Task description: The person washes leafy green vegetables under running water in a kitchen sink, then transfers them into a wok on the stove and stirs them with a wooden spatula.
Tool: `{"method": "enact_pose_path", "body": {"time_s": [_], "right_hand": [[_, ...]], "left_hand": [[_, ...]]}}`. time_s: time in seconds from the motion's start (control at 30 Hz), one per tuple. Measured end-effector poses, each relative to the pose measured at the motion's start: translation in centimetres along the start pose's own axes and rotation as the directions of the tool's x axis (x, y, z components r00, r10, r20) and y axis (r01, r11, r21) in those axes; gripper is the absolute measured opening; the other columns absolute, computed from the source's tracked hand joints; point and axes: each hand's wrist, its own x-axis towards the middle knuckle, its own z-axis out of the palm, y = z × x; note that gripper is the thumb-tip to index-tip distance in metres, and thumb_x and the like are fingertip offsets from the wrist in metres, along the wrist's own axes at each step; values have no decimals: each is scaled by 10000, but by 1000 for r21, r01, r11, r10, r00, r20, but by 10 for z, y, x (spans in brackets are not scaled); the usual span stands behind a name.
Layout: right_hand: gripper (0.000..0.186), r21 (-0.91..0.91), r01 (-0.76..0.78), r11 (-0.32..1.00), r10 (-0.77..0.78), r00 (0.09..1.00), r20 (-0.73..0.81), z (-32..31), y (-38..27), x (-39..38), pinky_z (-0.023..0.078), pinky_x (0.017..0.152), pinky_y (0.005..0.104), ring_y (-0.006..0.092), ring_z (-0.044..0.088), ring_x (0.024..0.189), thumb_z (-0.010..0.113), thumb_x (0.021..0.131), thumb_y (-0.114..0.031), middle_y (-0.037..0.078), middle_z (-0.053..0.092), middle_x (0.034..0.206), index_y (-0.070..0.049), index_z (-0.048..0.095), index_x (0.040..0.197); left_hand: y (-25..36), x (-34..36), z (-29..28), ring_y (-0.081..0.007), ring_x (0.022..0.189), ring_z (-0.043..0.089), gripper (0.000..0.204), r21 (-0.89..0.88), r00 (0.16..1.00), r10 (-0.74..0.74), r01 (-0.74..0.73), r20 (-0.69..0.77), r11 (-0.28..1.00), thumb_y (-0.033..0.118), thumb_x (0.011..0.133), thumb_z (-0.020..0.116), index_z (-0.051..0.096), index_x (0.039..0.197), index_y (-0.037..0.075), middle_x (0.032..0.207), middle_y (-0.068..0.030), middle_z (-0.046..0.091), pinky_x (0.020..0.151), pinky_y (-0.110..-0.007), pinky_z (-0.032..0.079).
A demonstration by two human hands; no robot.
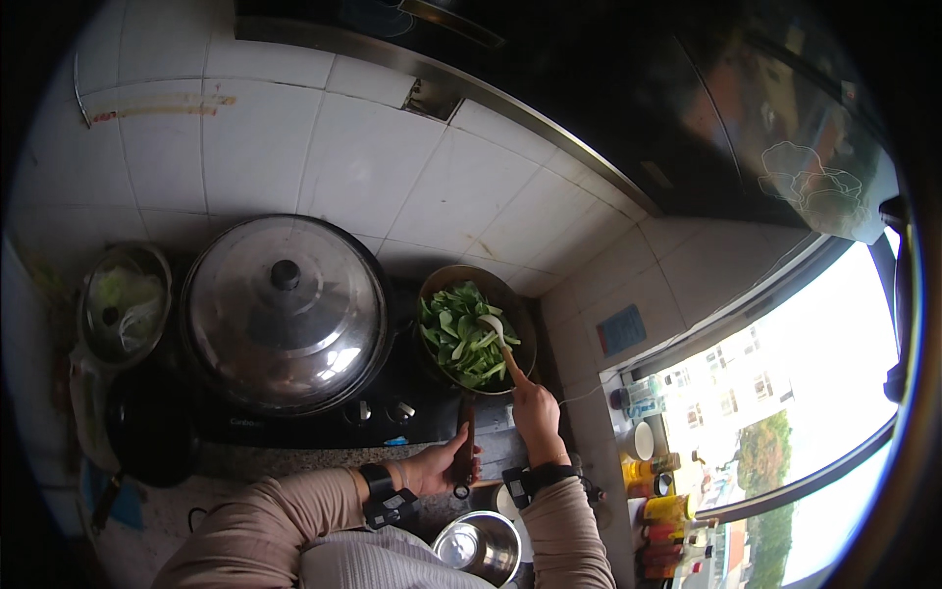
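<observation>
A frying pan [525, 339] sits on the right burner of the dark gas stove [339, 424], full of leafy greens [456, 334]. My left hand [435, 466] is closed around the pan's brown handle [467, 432], which points toward me. Over the pan's near right side, my right hand [537, 417] grips a cooking spoon [511, 367] with a brown handle and a pale curved head. The spoon's head rests among the greens, and its lower edge is partly hidden by them.
A large wok with a domed metal lid [285, 314] covers the left burner. Further left stand a lidded bowl [126, 299] and a small black pan [152, 422]. A steel pot [478, 547] is close to my body. Bottles [667, 535] line the windowsill at right.
</observation>
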Motion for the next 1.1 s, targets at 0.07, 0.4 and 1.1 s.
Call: {"method": "enact_pose_path", "body": {"time_s": [0.07, 0.4, 1.1], "right_hand": [[538, 1, -20, 1000, 20, 1000, -5, -1, -1, 8, 525, 662, 450, 317, 652, 740, 649, 847, -137, 132, 640, 777, -312, 567, 1349], [388, 103, 17, 995, -10, 998, -67, -41, -26, -17, 515, 657, 420, 327, 636, 735, 671, 848, -151, 116, 610, 771, -210, 667, 1231], [468, -3, -10, 1000, 10, 1000, 18, -21, -18, -61, 519, 634, 431, 314, 633, 720, 644, 851, -134, 99, 585, 761, -255, 614, 1302]], "left_hand": [[0, 1, -1, -180, 772, 626, 587, 7, 1000, -4, 4, -7, 1000, 624, 884, 532, 544, 1042, 59, 823, -47, 604, 763, -337, 565], [1, 6, -7, -196, 761, 630, 591, -32, 999, 8, -7, 31, 999, 624, 878, 549, 548, 1025, 52, 805, -55, 611, 738, -343, 559], [4, 3, -3, -189, 732, 618, 572, -22, 1000, 3, -3, 24, 1000, 597, 900, 549, 558, 1023, 39, 774, -51, 595, 741, -343, 555]]}}
